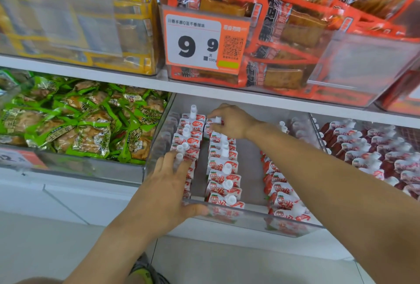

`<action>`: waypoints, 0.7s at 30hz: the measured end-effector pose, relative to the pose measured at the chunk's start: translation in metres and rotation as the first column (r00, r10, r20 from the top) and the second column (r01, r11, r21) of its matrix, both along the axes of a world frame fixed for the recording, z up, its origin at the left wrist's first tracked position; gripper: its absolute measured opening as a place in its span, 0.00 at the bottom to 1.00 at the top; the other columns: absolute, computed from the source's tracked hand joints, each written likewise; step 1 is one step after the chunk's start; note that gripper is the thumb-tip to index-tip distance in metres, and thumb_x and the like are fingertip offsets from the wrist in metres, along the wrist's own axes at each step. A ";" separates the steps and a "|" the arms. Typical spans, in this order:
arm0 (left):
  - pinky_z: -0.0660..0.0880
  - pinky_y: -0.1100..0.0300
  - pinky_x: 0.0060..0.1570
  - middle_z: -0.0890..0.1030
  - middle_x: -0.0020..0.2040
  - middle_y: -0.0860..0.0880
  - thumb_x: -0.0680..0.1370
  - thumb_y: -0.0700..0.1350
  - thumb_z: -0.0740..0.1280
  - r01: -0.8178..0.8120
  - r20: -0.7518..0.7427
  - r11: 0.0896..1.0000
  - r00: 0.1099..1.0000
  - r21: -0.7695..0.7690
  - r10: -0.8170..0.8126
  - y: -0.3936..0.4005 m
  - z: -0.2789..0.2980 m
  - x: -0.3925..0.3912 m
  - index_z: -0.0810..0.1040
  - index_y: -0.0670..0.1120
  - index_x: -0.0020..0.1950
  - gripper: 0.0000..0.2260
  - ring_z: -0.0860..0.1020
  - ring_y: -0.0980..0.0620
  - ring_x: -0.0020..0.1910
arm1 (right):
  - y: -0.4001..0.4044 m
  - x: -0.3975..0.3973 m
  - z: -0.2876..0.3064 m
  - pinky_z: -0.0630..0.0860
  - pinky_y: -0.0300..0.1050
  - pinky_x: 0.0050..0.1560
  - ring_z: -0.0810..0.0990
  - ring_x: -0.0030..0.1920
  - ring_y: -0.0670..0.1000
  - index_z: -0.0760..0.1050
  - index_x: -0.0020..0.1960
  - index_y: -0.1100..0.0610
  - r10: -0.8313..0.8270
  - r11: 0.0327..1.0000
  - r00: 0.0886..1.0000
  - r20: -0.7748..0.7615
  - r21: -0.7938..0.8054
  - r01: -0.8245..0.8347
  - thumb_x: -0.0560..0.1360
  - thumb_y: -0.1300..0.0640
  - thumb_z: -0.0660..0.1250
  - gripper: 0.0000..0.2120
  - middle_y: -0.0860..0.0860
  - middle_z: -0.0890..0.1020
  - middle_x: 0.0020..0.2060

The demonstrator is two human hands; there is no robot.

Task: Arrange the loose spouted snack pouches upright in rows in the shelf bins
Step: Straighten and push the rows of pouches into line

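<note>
Shop shelf, white boards (pixel 261 99), clear bin (pixel 250 217) with pouches (pixel 223 181) upright in rows, left hand (pixel 170 190) fingers spread against left row, right hand (pixel 231 122) pinching rear pouch spout (pixel 217 120), pale floor (pixel 227 265) below.

The pouches (pixel 223 171) were white with red strawberry print and white caps. Left of them lay green packets (pixel 86 120); above, orange packs (pixel 295 22), yellow packs (pixel 102 10) and an orange-and-white price tag (pixel 204 41) with black digits.
</note>
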State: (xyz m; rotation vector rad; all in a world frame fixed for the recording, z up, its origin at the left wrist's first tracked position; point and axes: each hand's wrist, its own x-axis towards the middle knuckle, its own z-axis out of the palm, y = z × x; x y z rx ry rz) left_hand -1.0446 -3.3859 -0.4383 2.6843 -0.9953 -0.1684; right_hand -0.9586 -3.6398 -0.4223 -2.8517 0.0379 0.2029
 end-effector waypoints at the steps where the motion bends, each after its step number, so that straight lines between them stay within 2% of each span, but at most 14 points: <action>1: 0.62 0.56 0.70 0.52 0.72 0.50 0.65 0.75 0.63 0.000 0.002 1.000 1.000 0.000 0.000 0.000 0.000 0.000 0.53 0.54 0.76 0.47 0.55 0.51 0.72 | -0.001 0.002 0.000 0.66 0.44 0.66 0.71 0.66 0.57 0.73 0.70 0.50 0.006 1.000 1.000 0.002 -0.002 -0.006 0.79 0.52 0.65 0.19 0.56 0.73 0.66; 7: 0.63 0.57 0.69 0.51 0.71 0.51 0.64 0.75 0.62 0.009 0.013 1.000 1.000 0.006 -0.009 -0.001 0.002 0.001 0.52 0.54 0.76 0.47 0.54 0.52 0.72 | -0.025 -0.004 0.005 0.65 0.38 0.56 0.74 0.62 0.55 0.77 0.65 0.52 0.031 0.997 0.999 -0.024 -0.075 -0.032 0.79 0.55 0.66 0.14 0.53 0.77 0.64; 11: 0.62 0.56 0.70 0.52 0.72 0.50 0.64 0.74 0.64 -0.010 -0.018 1.000 1.000 0.019 0.010 -0.002 0.001 0.001 0.53 0.54 0.77 0.48 0.54 0.51 0.72 | -0.028 -0.012 0.006 0.66 0.42 0.64 0.73 0.63 0.55 0.75 0.66 0.48 -0.040 0.999 0.997 -0.061 0.016 0.041 0.80 0.51 0.64 0.15 0.54 0.73 0.66; 13: 0.62 0.55 0.70 0.51 0.73 0.51 0.61 0.77 0.61 0.007 -0.048 1.000 0.999 0.004 -0.006 0.000 0.006 -0.002 0.53 0.55 0.77 0.50 0.53 0.51 0.73 | -0.026 -0.022 0.011 0.67 0.44 0.67 0.73 0.66 0.55 0.70 0.71 0.48 -0.075 0.992 0.994 -0.082 0.090 0.083 0.81 0.47 0.62 0.19 0.54 0.70 0.69; 15: 0.64 0.56 0.67 0.53 0.72 0.56 0.60 0.81 0.55 0.017 -0.061 0.991 0.998 -0.130 -0.025 0.003 0.016 -0.007 0.58 0.57 0.75 0.48 0.54 0.55 0.72 | -0.022 -0.044 0.020 0.67 0.47 0.69 0.72 0.69 0.55 0.63 0.76 0.50 -0.159 0.965 0.987 -0.040 0.204 0.164 0.81 0.47 0.62 0.25 0.55 0.68 0.72; 17: 0.67 0.60 0.63 0.62 0.69 0.60 0.67 0.76 0.54 -0.029 -0.110 0.938 0.994 -0.344 -0.010 -0.005 0.023 -0.007 0.66 0.58 0.70 0.37 0.63 0.61 0.68 | -0.019 -0.075 0.024 0.70 0.52 0.68 0.74 0.67 0.57 0.60 0.76 0.54 -0.278 0.911 0.960 0.000 0.318 0.264 0.81 0.49 0.62 0.26 0.58 0.70 0.70; 19: 0.70 0.62 0.60 0.71 0.65 0.59 0.75 0.68 0.57 -0.142 -0.236 0.829 0.972 -0.540 0.013 -0.026 0.028 -0.001 0.71 0.54 0.67 0.27 0.72 0.60 0.63 | -0.007 -0.108 0.024 0.75 0.54 0.61 0.78 0.60 0.56 0.65 0.70 0.57 -0.330 0.832 0.941 -0.073 0.448 0.327 0.81 0.52 0.63 0.21 0.56 0.78 0.61; 20: 0.69 0.62 0.60 0.74 0.64 0.57 0.78 0.63 0.59 -0.209 -0.332 0.797 0.943 -0.566 0.012 -0.041 0.029 0.004 0.71 0.52 0.68 0.24 0.74 0.58 0.62 | 0.001 -0.122 0.022 0.76 0.50 0.57 0.78 0.57 0.52 0.67 0.66 0.55 -0.318 0.783 0.939 -0.134 0.520 0.340 0.81 0.54 0.63 0.15 0.50 0.79 0.56; 21: 0.68 0.63 0.59 0.74 0.64 0.56 0.80 0.58 0.60 -0.263 -0.424 0.808 0.905 -0.527 0.018 -0.056 0.029 0.010 0.70 0.50 0.70 0.21 0.74 0.56 0.62 | 0.009 -0.133 0.022 0.75 0.43 0.53 0.77 0.55 0.49 0.68 0.63 0.51 -0.298 0.726 0.938 -0.180 0.595 0.345 0.81 0.55 0.63 0.11 0.45 0.77 0.52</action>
